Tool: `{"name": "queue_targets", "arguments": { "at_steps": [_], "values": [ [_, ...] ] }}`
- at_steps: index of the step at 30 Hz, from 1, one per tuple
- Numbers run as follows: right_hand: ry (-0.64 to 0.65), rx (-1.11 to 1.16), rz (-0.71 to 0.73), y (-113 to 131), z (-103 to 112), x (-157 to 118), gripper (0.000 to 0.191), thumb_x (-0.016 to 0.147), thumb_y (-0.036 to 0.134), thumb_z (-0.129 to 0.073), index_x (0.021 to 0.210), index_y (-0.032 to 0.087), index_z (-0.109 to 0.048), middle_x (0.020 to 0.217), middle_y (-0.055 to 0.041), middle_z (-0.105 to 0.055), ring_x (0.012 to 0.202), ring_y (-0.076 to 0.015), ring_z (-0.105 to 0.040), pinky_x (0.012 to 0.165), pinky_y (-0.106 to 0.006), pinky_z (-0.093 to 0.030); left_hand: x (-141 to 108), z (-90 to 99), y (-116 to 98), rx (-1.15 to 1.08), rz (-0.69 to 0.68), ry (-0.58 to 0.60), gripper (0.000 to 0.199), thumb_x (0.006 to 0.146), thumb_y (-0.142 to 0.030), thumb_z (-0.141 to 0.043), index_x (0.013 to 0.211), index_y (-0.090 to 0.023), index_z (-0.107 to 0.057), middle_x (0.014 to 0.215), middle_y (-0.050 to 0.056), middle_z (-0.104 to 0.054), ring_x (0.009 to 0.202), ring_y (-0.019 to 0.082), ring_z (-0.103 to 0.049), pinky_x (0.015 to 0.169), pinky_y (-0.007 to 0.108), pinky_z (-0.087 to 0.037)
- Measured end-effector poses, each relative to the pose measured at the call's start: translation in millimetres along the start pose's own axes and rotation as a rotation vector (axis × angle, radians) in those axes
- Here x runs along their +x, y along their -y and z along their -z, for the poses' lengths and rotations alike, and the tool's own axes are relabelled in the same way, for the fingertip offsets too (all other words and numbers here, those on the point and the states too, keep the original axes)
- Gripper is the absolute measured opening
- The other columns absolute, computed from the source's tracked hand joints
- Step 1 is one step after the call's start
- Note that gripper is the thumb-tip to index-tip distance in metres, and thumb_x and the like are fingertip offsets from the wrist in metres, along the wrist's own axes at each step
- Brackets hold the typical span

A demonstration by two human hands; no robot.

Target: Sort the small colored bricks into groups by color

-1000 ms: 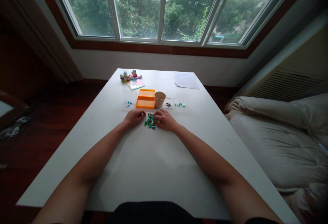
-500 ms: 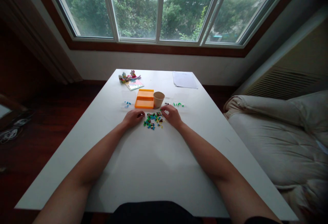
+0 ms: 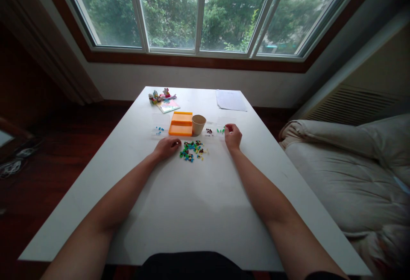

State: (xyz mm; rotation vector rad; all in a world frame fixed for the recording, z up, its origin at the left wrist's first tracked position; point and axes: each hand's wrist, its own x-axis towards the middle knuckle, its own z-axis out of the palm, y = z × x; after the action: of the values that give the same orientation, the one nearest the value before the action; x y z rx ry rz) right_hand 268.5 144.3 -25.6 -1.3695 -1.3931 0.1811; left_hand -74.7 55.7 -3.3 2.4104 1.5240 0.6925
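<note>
A mixed pile of small building bricks (image 3: 191,151), green, blue, yellow and dark brown, lies on the white table (image 3: 192,211). My left hand (image 3: 168,147) rests at the pile's left edge with its fingers curled in; whether anything is inside them is hidden. Farther right, my right hand (image 3: 233,136) is pinched above a group of small green bricks (image 3: 220,130). What its fingertips hold, if anything, is too small to make out. Left of that group lie several dark brown bricks (image 3: 209,131). Several blue bricks (image 3: 159,130) sit apart, beyond my left hand.
An orange tray with two sections (image 3: 180,130) and a tan cup (image 3: 199,124) stand behind the pile. Toward the window are small colourful figures (image 3: 159,97), a shiny pastel card (image 3: 168,106) and paper sheets (image 3: 231,100). A cushioned sofa (image 3: 333,173) is at the right.
My right hand has moved right, from the right edge of the pile to the green bricks. The dark brown bricks now show fully. My left hand has stayed in place.
</note>
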Motion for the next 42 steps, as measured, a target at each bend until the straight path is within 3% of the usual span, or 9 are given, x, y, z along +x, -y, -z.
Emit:
{"name": "queue_targets", "arguments": {
  "at_steps": [7,12,23,29,37,42],
  "values": [
    [-0.018,-0.023,-0.044,-2,-2,-2,0.026,0.086,0.030,-0.049,0.103,0.019,-0.066,0.086,-0.0057,-0.068,0.080,-0.0220,-0.060,0.080,-0.036,-0.049,0,0.1,-2,-0.010,0.001,-0.015,0.022,0.089,-0.029,-0.054,0.093,-0.022,-0.074,0.084,0.004,-0.070,0.072,0.016,-0.058,0.067,0.026,-0.042],
    [0.005,-0.004,0.024,7,-4,-8,0.022,0.086,0.026,-0.048,0.096,0.019,-0.066,0.089,-0.0066,-0.069,0.079,-0.0209,-0.060,0.080,-0.035,-0.049,0,-0.3,-2,-0.106,-0.009,0.014,0.022,0.086,-0.028,-0.056,0.094,-0.020,-0.075,0.075,0.001,-0.066,0.066,0.013,-0.054,0.064,0.024,-0.041],
    [0.177,0.022,0.189,34,-5,-24,0.020,0.088,0.022,-0.049,0.094,0.020,-0.068,0.084,-0.0036,-0.069,0.077,-0.0201,-0.060,0.080,-0.035,-0.048,1,-0.4,-23,-0.252,-0.112,0.117,0.022,0.087,-0.026,-0.057,0.097,-0.019,-0.075,0.078,0.001,-0.065,0.064,0.010,-0.051,0.063,0.021,-0.039],
    [0.266,0.040,0.273,41,-4,-30,0.018,0.087,0.020,-0.052,0.095,0.021,-0.068,0.083,-0.0031,-0.069,0.076,-0.0196,-0.060,0.077,-0.033,-0.048,1,1.1,-38,-0.165,-0.172,0.136,0.019,0.087,-0.027,-0.059,0.094,-0.022,-0.076,0.082,0.002,-0.066,0.067,0.012,-0.053,0.065,0.023,-0.039],
    [0.368,0.039,0.367,47,-3,-35,0.020,0.089,0.020,-0.051,0.098,0.021,-0.068,0.089,-0.0049,-0.069,0.073,-0.0185,-0.059,0.073,-0.032,-0.048,4,-5.2,-39,-0.018,-0.160,0.101,0.021,0.088,-0.024,-0.059,0.099,-0.026,-0.076,0.085,0.003,-0.067,0.072,0.015,-0.057,0.070,0.026,-0.041],
    [0.516,0.018,0.487,53,-3,-38,0.019,0.089,0.017,-0.052,0.095,0.021,-0.069,0.080,-0.0037,-0.066,0.073,-0.0185,-0.056,0.074,-0.032,-0.046,3,-8.4,-39,-0.018,-0.200,0.099,0.028,0.088,-0.021,-0.058,0.109,-0.028,-0.075,0.094,0.004,-0.068,0.082,0.017,-0.060,0.076,0.027,-0.042]
  ]
}}
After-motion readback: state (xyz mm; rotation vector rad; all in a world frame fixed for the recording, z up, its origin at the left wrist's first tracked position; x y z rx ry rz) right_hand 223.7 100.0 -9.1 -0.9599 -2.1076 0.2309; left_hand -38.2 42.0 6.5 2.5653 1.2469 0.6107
